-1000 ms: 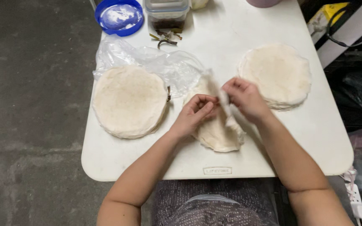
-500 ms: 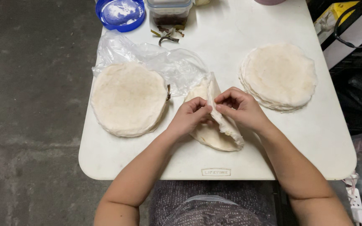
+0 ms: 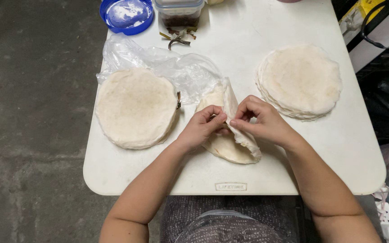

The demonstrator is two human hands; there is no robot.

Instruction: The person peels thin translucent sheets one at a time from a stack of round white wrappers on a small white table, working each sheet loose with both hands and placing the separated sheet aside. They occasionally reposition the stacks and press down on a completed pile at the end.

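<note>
A pale round flatbread (image 3: 227, 145) lies on the white table (image 3: 266, 177) in front of me, its right half lifted and folded over. My left hand (image 3: 202, 126) pinches the folded edge from the left. My right hand (image 3: 262, 119) pinches the same edge from the right, fingertips almost touching the left hand's. One stack of flatbreads (image 3: 135, 107) sits to the left, another stack (image 3: 300, 81) to the right.
A crumpled clear plastic bag (image 3: 176, 67) lies behind the folded flatbread. A blue round lid (image 3: 127, 14) and a clear plastic container (image 3: 178, 11) stand at the table's far edge, with dark scraps (image 3: 178, 38) beside them. Grey concrete floor lies to the left.
The flatbread's right side has been folded further over. My right hand has moved left until its fingertips meet the left hand's at the fold.
</note>
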